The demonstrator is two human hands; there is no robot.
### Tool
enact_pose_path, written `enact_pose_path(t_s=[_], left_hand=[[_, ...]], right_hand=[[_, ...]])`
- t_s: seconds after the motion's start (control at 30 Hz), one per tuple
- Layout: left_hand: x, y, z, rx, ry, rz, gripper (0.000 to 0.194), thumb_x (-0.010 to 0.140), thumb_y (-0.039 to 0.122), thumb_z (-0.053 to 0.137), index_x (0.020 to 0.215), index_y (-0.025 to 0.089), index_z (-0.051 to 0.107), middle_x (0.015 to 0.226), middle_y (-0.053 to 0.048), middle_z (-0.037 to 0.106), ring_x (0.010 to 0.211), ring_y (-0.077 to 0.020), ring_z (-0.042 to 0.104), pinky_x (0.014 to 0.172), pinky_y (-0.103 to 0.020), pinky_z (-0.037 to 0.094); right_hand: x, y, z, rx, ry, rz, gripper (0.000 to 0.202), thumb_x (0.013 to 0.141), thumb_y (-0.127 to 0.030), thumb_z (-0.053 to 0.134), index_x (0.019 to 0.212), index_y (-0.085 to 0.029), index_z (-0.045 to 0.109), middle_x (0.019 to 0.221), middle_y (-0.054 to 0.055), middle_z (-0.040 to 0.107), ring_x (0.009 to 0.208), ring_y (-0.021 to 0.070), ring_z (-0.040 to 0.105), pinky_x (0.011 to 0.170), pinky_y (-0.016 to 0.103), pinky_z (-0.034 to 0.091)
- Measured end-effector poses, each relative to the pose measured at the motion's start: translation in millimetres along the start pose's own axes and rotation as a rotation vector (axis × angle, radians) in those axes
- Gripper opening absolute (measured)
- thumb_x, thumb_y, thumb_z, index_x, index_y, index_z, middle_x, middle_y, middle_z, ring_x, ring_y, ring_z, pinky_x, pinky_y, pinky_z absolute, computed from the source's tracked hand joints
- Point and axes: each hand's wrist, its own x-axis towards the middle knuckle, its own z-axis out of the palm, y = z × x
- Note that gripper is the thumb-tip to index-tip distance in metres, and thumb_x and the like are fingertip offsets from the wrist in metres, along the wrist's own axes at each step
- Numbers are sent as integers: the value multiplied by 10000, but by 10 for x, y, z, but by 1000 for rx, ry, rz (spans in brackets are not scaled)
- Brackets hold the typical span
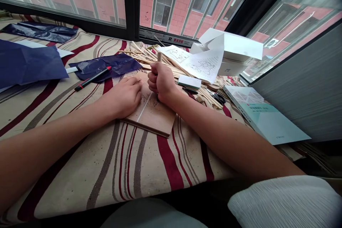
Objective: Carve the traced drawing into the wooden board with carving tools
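Board (160, 123): on cloth (74, 174), under left hand (129, 94)
Marker (93, 79): left of board, partly on sheet (120, 62)
Scissors (220, 98): right of board
Book (269, 115): right of scissors
Box (240, 44): behind scissors, by window (132, 7)

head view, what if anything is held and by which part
The right hand grips a light rod just below its top end. The left hand rests on the board; whether it grips anything is unclear.
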Motion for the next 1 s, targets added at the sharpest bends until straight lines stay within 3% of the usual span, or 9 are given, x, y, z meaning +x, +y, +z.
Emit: enact_pose_path(t_s=[0.07,0.2,0.27,0.43,0.57,0.67,0.73,0.9,1.0], left_hand=[[4,-4,1,-12,10,7,592,1000,301,284,1324,9,685,1515,-258,584,1454,-386,515,1288,-562,373],[10,-8,-17,-47,37,51,534,993,310,296,1204,75,727,1385,-224,667,1384,-364,572,1276,-543,395],[9,0,-34,-54,30,41,506,981,308,314,1167,93,733,1372,-214,670,1382,-361,572,1279,-531,393],[2,11,-42,-58,17,50,502,977,303,311,1120,78,736,1349,-238,675,1369,-375,580,1267,-547,399],[0,-10,7,-4,29,30,598,1002,329,264,1308,39,688,1469,-234,629,1443,-365,535,1291,-547,366],[3,-16,30,36,2,-5,658,1004,335,232,1404,6,638,1542,-232,580,1488,-352,499,1303,-537,352],[5,-5,19,42,-10,-14,669,1001,335,224,1414,5,634,1551,-229,576,1501,-345,490,1306,-525,352],[11,37,-49,26,-41,-9,667,995,337,214,1308,-8,692,1561,-255,564,1522,-355,468,1335,-513,300],[9,45,-65,0,-50,-5,661,995,337,220,1300,-2,699,1552,-253,572,1521,-347,473,1341,-506,287]], right_hand=[[-3,-9,-40,11,-87,15,410,1023,-244,473,683,-258,244,494,-116,195,423,64,89,368,180,113],[27,-36,-147,13,-434,94,405,991,-245,458,657,-252,229,497,-106,167,443,65,57,366,172,117],[42,-40,-164,2,-496,119,403,993,-252,449,656,-253,228,498,-105,154,445,66,50,366,172,118],[-29,-20,-47,-43,-321,36,414,1016,-206,457,649,-248,270,481,-104,222,421,57,96,376,181,123],[-104,-6,39,-36,-68,-61,429,1035,-174,480,668,-250,271,466,-111,259,394,55,158,373,184,160],[-82,2,4,30,36,-77,415,1037,-199,468,686,-257,254,469,-116,238,387,63,163,362,185,156],[-43,6,-55,57,-6,-68,411,1025,-219,492,699,-263,245,484,-116,226,389,66,152,363,189,142],[12,15,-183,115,-326,67,428,979,-283,528,709,-266,197,517,-115,172,417,71,90,362,182,128],[-13,-2,-181,119,-393,135,398,980,-288,481,697,-262,202,513,-110,163,422,76,70,353,178,137]])
